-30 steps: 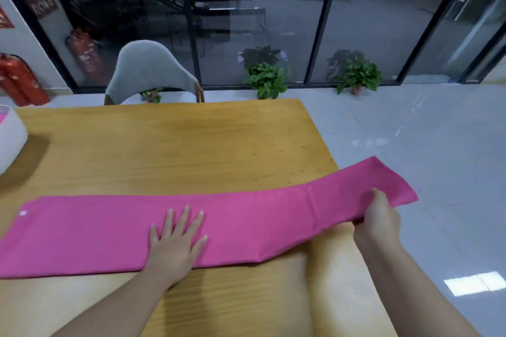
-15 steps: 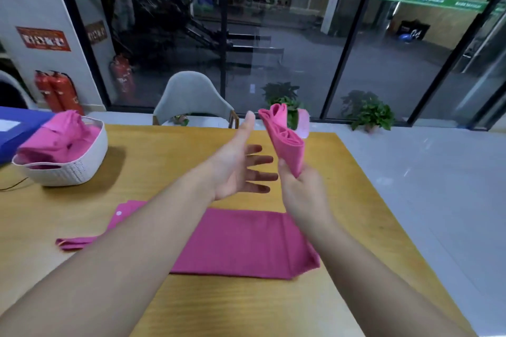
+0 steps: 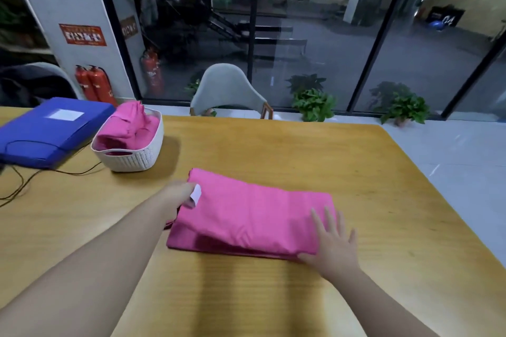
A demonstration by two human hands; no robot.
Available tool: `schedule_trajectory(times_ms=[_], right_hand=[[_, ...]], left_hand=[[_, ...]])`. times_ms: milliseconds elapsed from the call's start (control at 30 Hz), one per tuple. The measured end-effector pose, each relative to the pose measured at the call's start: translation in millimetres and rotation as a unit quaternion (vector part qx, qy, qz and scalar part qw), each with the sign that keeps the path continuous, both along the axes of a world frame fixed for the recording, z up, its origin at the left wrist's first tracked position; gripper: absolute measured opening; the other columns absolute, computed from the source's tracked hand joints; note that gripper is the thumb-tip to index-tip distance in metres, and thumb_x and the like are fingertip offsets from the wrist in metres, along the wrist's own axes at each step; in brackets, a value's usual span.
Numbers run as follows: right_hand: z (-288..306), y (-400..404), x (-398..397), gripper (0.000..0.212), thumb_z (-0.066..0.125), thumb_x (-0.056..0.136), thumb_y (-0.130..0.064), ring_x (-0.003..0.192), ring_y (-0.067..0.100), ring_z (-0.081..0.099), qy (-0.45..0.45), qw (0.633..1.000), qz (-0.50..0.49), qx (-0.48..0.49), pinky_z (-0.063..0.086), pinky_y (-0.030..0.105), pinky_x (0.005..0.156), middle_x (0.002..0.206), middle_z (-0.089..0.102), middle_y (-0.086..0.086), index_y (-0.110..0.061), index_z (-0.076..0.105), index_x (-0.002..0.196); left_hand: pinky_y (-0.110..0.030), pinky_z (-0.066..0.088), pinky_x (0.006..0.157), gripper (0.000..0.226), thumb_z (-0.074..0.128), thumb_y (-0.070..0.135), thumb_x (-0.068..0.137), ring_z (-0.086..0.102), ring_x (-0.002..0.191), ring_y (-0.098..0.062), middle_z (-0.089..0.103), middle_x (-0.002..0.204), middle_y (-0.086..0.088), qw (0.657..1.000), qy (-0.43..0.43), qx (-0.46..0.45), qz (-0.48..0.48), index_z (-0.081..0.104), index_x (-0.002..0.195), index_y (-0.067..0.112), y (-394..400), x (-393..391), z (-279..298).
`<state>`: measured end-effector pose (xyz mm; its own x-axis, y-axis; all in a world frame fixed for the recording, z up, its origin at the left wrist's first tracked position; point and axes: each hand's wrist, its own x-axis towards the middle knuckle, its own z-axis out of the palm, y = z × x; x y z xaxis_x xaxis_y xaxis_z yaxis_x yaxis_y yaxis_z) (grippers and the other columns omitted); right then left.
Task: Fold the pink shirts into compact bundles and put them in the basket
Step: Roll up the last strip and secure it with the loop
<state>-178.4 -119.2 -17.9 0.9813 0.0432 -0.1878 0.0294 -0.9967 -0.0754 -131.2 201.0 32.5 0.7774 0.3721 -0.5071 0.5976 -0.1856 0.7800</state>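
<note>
A pink shirt (image 3: pixel 246 213) lies folded in half as a thick rectangle in the middle of the wooden table (image 3: pixel 273 295). My left hand (image 3: pixel 178 195) is at the shirt's left edge beside its white tag, with the fingertips tucked under the fabric. My right hand (image 3: pixel 332 245) lies flat with spread fingers on the shirt's right end. A white woven basket (image 3: pixel 131 156) stands at the back left of the table with other pink shirts (image 3: pixel 128 128) piled inside it.
A blue folder (image 3: pixel 46 131) lies left of the basket, with thin black cables (image 3: pixel 24 183) trailing over the table. A grey chair (image 3: pixel 228 90) stands behind the far edge. The table's right edge drops to a tiled floor.
The long shirt strip has been folded over on itself into a shorter rectangle. My right hand released the raised end and now lies flat on it. My left hand moved to the left edge.
</note>
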Motion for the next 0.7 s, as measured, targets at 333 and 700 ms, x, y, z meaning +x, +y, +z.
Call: schedule_trajectory(times_ms=[333, 700], right_hand=[[-28.9, -39.8, -11.2, 0.073, 0.044, 0.086, 0.009, 0.128, 0.015, 0.037, 0.003, 0.956, -0.089, 0.279, 0.034, 0.022, 0.096, 0.147, 0.029, 0.0, -0.031, 0.032, 0.146], [-9.8, -36.0, 2.0, 0.089, 0.023, 0.064, -0.054, 0.143, 0.022, 0.012, 0.057, 0.993, 0.102, -0.022, 0.016, 0.036, 0.115, 0.154, 0.013, -0.001, -0.027, 0.025, 0.149]], left_hand=[[-0.036, 0.047, 0.079, 0.022, 0.05, 0.008, 0.091, 0.063, 0.095, -0.038, 0.066, 0.094, -0.02, 0.992, -0.046, 0.117, -0.015, 0.062, 0.11, 0.003, 7.1, -8.5, -71.7], [-0.044, 0.037, 0.09, 0.039, 0.056, 0.004, 0.08, 0.047, 0.109, -0.035, 0.052, 0.117, -0.014, 0.853, -0.126, 0.495, -0.107, 0.058, 0.119, 0.011, -7.6, -2.7, -56.9]])
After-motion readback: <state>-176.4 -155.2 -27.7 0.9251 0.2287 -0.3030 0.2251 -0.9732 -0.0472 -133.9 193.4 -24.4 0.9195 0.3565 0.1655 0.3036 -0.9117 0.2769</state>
